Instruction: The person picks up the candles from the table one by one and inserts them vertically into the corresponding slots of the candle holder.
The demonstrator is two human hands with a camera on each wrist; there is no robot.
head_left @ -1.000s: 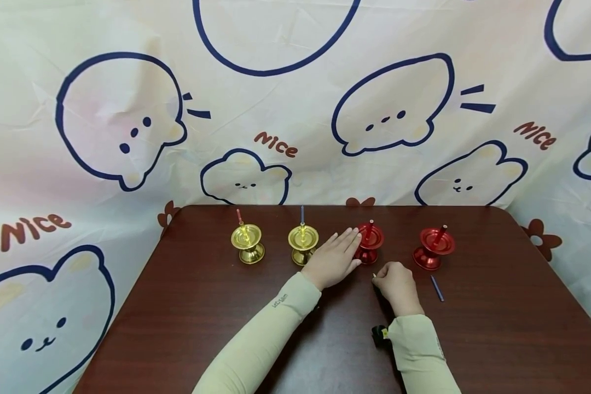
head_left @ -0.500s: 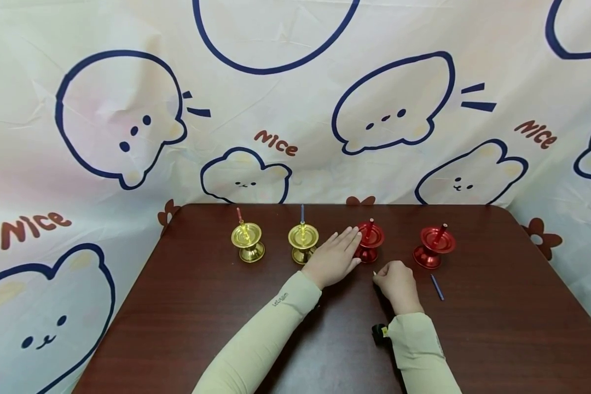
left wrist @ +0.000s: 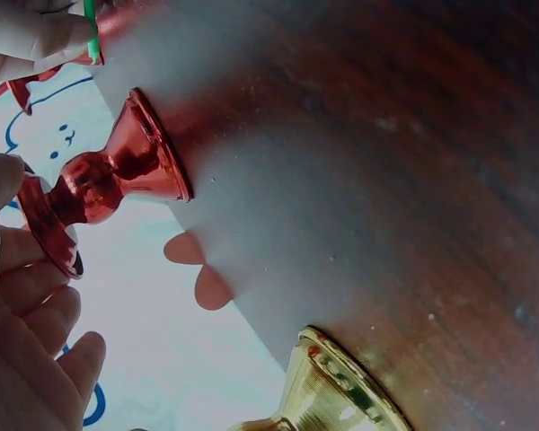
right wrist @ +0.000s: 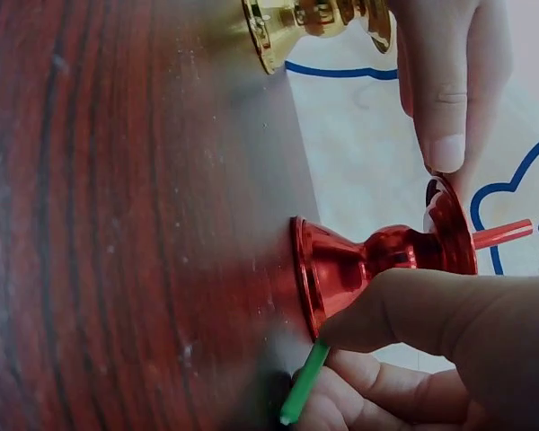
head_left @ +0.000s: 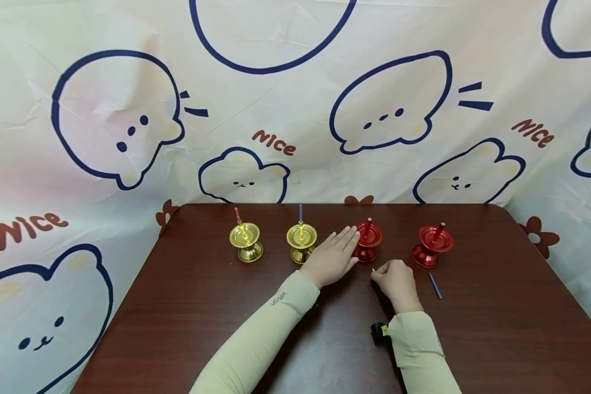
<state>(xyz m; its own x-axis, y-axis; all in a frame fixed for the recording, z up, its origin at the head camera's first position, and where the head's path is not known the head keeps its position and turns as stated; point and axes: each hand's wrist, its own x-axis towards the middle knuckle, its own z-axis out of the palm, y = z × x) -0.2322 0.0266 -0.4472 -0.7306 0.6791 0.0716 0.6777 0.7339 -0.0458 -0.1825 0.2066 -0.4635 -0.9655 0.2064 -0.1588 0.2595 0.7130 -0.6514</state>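
Observation:
In the head view my left hand (head_left: 330,257) reaches to the left side of a red metal candle holder (head_left: 368,236). Its fingers lie along the dish edge; in the right wrist view the left thumb (right wrist: 447,148) meets the rim (right wrist: 451,215), with the other fingers behind. A red stem (right wrist: 503,233) rises from that dish. In front of this holder my right hand (head_left: 396,282) pinches a thin green candle (right wrist: 305,386) between thumb and fingers, low over the table. One end of the candle sticks out toward the tabletop; the fingers hide the other.
Two gold candle holders stand at left, one bearing a red candle (head_left: 238,215), the other a blue candle (head_left: 300,213). Another red candle holder (head_left: 432,241) stands at right, a blue candle (head_left: 435,285) lying before it. A patterned cloth (head_left: 310,98) hangs behind the brown table (head_left: 187,328).
Both hands keep nearly the same pose, the left at the red candle holder, the right on the green candle. The head view shifts slightly.

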